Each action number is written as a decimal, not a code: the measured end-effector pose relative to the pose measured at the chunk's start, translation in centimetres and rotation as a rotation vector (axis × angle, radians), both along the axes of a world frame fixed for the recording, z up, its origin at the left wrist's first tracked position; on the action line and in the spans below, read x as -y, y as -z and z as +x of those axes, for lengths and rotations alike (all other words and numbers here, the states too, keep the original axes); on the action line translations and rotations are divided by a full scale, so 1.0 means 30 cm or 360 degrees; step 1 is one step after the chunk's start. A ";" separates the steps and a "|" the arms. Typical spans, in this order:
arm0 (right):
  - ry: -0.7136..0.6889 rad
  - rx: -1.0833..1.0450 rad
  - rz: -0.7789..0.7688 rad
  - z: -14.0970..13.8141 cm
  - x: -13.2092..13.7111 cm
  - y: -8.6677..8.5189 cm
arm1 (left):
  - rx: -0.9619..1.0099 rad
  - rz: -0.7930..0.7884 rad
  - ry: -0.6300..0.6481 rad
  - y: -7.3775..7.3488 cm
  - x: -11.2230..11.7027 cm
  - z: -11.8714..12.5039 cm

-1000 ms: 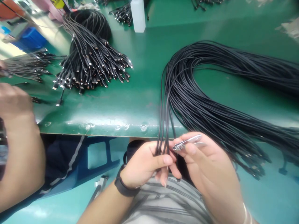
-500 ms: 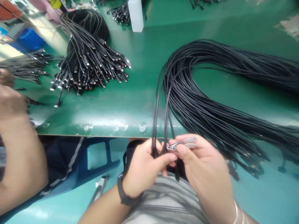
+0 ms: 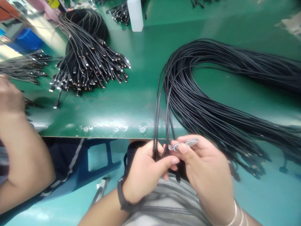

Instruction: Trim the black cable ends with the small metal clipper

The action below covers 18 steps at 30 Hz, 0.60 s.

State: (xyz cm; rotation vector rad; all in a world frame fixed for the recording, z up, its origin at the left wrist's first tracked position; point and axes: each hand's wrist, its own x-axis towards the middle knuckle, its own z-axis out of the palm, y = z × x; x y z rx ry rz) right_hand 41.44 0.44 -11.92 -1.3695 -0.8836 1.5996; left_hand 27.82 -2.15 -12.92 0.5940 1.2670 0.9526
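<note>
Several black cables (image 3: pixel 156 122) hang over the table's front edge into my left hand (image 3: pixel 147 171), whose fingers are closed around them. In my right hand (image 3: pixel 207 172) is a silver nail clipper (image 3: pixel 185 144), pinched between thumb and fingers with its lever pressed down. The clipper's jaw end touches or nearly touches the cables beside my left fingers; what lies in the jaws is too small to tell. Below the hands a dark cable end (image 3: pixel 178 176) hangs down. The held cables lead up to a large curved bundle of black cables (image 3: pixel 188 88) on the table.
Left on the green table (image 3: pixel 145 78) lies a pile of black cables with metal-tipped connectors (image 3: pixel 89 66). A white bottle (image 3: pixel 135 15) stands at the back. A blue bin (image 3: pixel 29 39) is at far left. A co-worker's arm (image 3: pixel 21 150) reaches in from the left, near a blue stool (image 3: pixel 103 157).
The nail clipper's lever has gone down toward its body, squeezed by my right hand. My left hand and the cables stay nearly still. The co-worker's arm has shifted slightly.
</note>
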 end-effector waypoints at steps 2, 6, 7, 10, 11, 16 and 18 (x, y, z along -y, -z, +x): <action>0.0001 -0.0072 -0.0037 0.002 -0.002 0.008 | 0.0009 -0.0032 0.0003 -0.001 -0.001 -0.001; -0.0147 -0.0381 -0.0109 0.003 -0.010 0.020 | -0.0080 -0.0065 0.0112 0.007 0.005 -0.005; -0.0230 -0.0422 -0.0146 0.005 -0.012 0.021 | -0.0102 -0.0071 0.0159 0.010 0.010 -0.007; -0.0429 -0.0271 -0.0174 0.019 -0.021 0.016 | -0.0041 -0.0065 0.0293 0.018 0.030 -0.021; -0.0461 -0.0153 -0.0135 0.027 -0.024 0.013 | 0.0047 -0.0078 0.0348 0.019 0.038 -0.030; -0.0534 0.0359 0.0087 0.088 -0.024 0.005 | 0.0458 -0.0247 0.0578 0.027 0.076 -0.080; -0.0499 0.0469 0.0145 0.108 -0.018 0.013 | 0.0438 -0.0305 0.0554 0.034 0.084 -0.091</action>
